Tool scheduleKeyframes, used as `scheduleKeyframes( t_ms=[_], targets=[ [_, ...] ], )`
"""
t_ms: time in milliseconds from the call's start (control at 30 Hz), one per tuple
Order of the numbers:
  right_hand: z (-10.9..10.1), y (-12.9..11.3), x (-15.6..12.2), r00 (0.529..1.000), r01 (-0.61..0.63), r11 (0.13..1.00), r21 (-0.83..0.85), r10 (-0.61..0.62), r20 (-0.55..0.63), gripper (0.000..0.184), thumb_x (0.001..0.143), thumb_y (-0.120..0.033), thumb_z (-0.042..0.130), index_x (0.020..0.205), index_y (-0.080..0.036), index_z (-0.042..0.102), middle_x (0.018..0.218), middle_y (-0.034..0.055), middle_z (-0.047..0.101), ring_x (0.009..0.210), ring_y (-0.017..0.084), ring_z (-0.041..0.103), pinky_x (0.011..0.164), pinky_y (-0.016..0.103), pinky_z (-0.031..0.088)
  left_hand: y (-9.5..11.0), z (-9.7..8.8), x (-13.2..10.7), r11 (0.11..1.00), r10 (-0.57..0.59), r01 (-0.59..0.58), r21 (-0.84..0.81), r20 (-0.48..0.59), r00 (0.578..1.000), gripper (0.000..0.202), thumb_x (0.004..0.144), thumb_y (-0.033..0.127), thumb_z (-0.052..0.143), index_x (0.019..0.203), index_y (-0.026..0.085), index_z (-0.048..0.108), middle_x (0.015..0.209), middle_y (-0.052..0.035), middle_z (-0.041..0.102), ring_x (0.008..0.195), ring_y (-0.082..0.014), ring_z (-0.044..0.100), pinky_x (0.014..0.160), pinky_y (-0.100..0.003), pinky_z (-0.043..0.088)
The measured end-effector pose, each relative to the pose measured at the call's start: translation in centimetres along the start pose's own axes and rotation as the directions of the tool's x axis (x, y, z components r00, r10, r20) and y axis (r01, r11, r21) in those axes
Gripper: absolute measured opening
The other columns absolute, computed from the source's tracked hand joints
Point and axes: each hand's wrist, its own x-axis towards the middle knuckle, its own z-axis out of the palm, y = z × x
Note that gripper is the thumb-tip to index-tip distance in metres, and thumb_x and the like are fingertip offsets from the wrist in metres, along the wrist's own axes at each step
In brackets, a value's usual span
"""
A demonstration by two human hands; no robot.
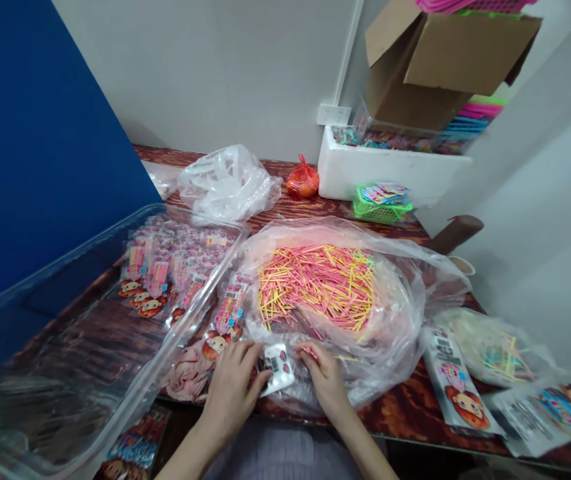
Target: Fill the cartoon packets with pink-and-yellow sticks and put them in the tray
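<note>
My left hand (235, 377) grips a small white printed packet (279, 368) with a barcode and a pink picture, its thumb along the near edge. Just to the right, the fingers of my right hand (324, 379) are pinched together, and a bit of pink, apparently thin sticks (309, 352), shows between them. Beyond both hands a large clear plastic bag (400, 313) lies spread open around a heap of thin pink and yellow sticks (320, 283). Beside my left hand lie a filled packet (229, 310) with a cartoon face and a crumpled pink cloth (190, 373).
At left stands a clear plastic bin (140, 393) with many filled packets (158, 270). Flat printed pouches (458, 387) and a bag of pale sticks (505, 353) lie at right. Behind are a white plastic bag (230, 183), red-netted fruit (303, 181), a green basket (380, 212) and a foam box (390, 173).
</note>
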Motion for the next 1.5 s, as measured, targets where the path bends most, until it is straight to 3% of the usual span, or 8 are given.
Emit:
scheduleKeyframes(
  t_ms=[67,167,300,567,667,800,1367,1500],
  targets=[
    [0.1,-0.1,0.0,1.0,0.005,1.0,0.011,-0.005,-0.01,0.019,0.093,-0.031,0.053,0.091,-0.022,0.069,0.083,0.003,0.068,0.079,0.02,0.065,0.074,0.028,0.047,-0.4,0.5,-0.4,0.998,-0.002,-0.001,0.07,0.037,0.999,0.034,0.085,0.032,0.065,0.116,0.021,0.059,0.104,-0.0089,0.063,0.097,-0.0285,0.056,0.086,-0.045,0.046],
    [0.1,-0.1,-0.1,0.998,0.051,0.998,-0.026,-0.052,-0.023,0.02,0.094,-0.031,0.052,0.092,-0.022,0.069,0.087,0.0033,0.067,0.086,0.02,0.063,0.079,0.028,0.045,-0.3,1.3,-0.5,0.996,-0.049,0.049,0.075,0.001,0.999,0.009,0.088,0.025,0.059,0.093,0.017,0.059,0.088,-0.0063,0.059,0.086,-0.0246,0.055,0.076,-0.039,0.045],
    [0.1,0.4,-0.4,0.995,0.091,0.993,-0.075,-0.094,-0.043,0.02,0.095,-0.031,0.051,0.09,-0.022,0.068,0.088,0.0035,0.065,0.089,0.02,0.06,0.08,0.028,0.043,-0.5,1.6,-0.4,1.0,-0.026,0.025,-0.017,-0.066,0.997,0.015,0.093,0.02,0.051,0.079,0.018,0.055,0.079,-0.004,0.056,0.079,-0.0205,0.054,0.07,-0.032,0.043],
    [0.4,1.1,-0.5,0.995,0.066,0.996,-0.058,-0.07,-0.069,0.022,0.096,-0.031,0.049,0.087,-0.021,0.066,0.084,0.0031,0.065,0.084,0.019,0.061,0.077,0.027,0.044,-1.0,1.2,0.7,0.992,0.12,-0.123,-0.018,-0.122,0.985,0.031,0.098,0.016,0.037,0.116,0.019,0.062,0.089,-0.006,0.055,0.082,-0.0176,0.055,0.071,-0.029,0.048],
    [0.1,0.6,-0.6,0.994,0.043,0.999,-0.013,-0.044,-0.1,0.02,0.094,-0.031,0.051,0.088,-0.021,0.067,0.082,0.0026,0.068,0.082,0.019,0.064,0.076,0.027,0.045,-0.9,1.2,1.0,0.997,0.056,-0.063,-0.037,-0.174,0.983,0.033,0.097,0.017,0.04,0.126,0.019,0.056,0.089,-0.0061,0.058,0.081,-0.0181,0.058,0.072,-0.029,0.049],
    [-0.4,-0.2,-0.7,0.991,0.069,0.997,0.023,-0.066,-0.114,0.02,0.094,-0.029,0.052,0.091,-0.022,0.07,0.091,0.0031,0.072,0.09,0.019,0.065,0.083,0.027,0.045,-0.7,1.4,1.2,0.995,-0.014,-0.01,-0.103,-0.231,0.973,0.016,0.095,0.02,0.049,0.103,0.018,0.062,0.086,-0.0048,0.063,0.082,-0.0187,0.062,0.074,-0.029,0.048],
    [-0.7,-0.3,-0.6,0.995,0.058,0.998,0.036,-0.054,-0.089,0.02,0.093,-0.027,0.052,0.091,-0.023,0.072,0.092,0.0032,0.073,0.091,0.02,0.066,0.083,0.028,0.046,-0.1,0.4,1.9,0.938,-0.15,0.1,-0.331,-0.128,0.98,0.014,0.092,0.024,0.05,0.084,0.02,0.061,0.087,-0.0042,0.063,0.085,-0.0196,0.06,0.077,-0.03,0.045],
    [-0.6,-0.2,-0.6,0.993,0.061,0.998,0.03,-0.058,-0.099,0.02,0.093,-0.028,0.053,0.09,-0.022,0.072,0.09,0.0037,0.072,0.089,0.02,0.066,0.082,0.029,0.047,0.2,-0.3,2.6,0.813,-0.399,0.271,-0.515,-0.155,0.904,0.017,0.091,0.034,0.051,0.093,0.021,0.062,0.086,-0.0026,0.066,0.08,-0.0185,0.061,0.074,-0.029,0.045]
  ],
)
